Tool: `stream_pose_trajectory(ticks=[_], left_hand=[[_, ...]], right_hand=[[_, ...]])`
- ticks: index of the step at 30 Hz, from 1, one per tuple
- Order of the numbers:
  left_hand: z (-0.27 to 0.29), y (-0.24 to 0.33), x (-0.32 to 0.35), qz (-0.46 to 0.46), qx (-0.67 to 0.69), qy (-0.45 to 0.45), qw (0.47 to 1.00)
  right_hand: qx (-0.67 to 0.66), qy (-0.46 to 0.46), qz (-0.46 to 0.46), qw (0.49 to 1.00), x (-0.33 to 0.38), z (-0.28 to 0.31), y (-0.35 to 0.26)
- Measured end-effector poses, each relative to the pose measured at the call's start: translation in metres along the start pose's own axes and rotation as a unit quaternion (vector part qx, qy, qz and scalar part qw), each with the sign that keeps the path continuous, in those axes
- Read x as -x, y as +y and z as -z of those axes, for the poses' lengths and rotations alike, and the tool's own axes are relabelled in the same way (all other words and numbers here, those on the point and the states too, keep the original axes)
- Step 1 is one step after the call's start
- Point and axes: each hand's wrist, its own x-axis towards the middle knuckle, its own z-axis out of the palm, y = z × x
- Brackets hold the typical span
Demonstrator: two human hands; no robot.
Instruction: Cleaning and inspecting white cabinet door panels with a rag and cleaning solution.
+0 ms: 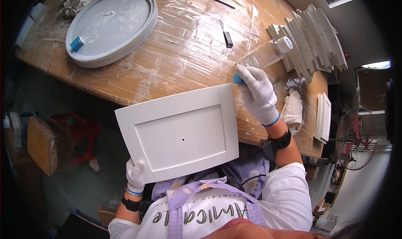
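Note:
A white drawer front (pixel 180 134) with a recessed centre and one small dark hole leans between my body and the table edge. My left hand (pixel 135 173), in a white knitted glove, grips its lower left corner. Beyond its upper right corner, my gloved right hand (pixel 257 90) is closed on a small blue pad (pixel 238 78), partly hidden by the fingers. Just past those fingers a clear plastic bottle (pixel 264 55) with a white cap lies on the table. A crumpled whitish cloth (pixel 292 109) is to the right of my right hand.
The film-covered wooden table (pixel 180 67) bears a round grey turntable (pixel 113 25) with blue pieces on it. A black-handled tool (pixel 227 38) lies mid-table. Stacked white panels (pixel 310 42) stand at the right. A red stool (pixel 79 134) and a fan (pixel 357 138) are on the floor sides.

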Motion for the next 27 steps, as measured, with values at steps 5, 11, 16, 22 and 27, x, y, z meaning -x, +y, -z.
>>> stream_pose_trajectory(ticks=[5,11,16,22,27], left_hand=[[0.001,0.0,0.002,-0.013,-0.02,0.003,1.0],[-0.002,0.002,0.001,-0.001,-0.011,0.005,1.0],[-0.005,0.003,0.0,0.0,-0.004,0.009,1.0],[-0.004,0.003,0.001,0.001,-0.009,0.012,1.0],[-0.002,0.002,0.002,0.002,-0.005,0.005,1.0]], right_hand=[[-0.001,-0.007,0.021,1.0,0.001,-0.001,-0.001],[-0.023,-0.003,-0.013,1.0,-0.002,-0.002,-0.006],[-0.012,-0.024,0.051,0.998,-0.013,-0.004,-0.013],[-0.01,-0.072,0.049,0.996,-0.019,-0.002,-0.017],[-0.003,-0.066,0.063,0.996,-0.023,-0.001,-0.019]])
